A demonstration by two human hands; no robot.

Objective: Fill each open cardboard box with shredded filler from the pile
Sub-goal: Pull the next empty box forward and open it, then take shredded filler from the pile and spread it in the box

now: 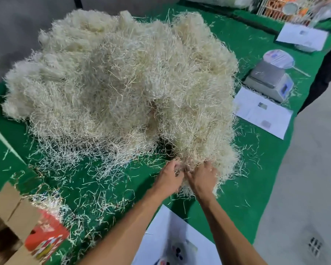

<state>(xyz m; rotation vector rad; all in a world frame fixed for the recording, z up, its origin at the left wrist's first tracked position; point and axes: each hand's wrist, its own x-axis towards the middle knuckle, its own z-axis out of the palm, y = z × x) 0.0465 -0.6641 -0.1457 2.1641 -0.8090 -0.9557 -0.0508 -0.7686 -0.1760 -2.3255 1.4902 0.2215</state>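
While both arms reach forward side by side, the left hand [169, 177] and right hand [203, 177] curl their fingers into the near edge of the filler [118, 83] heaped on the green table [256, 169]; a box [13, 213] sits open at near left.

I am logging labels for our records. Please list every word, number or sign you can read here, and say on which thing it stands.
None can be read.
Red box: print too blurred.
Scale: display unreadable.
Paper sheets: print too small and blurred.
Round fan: print blurred.
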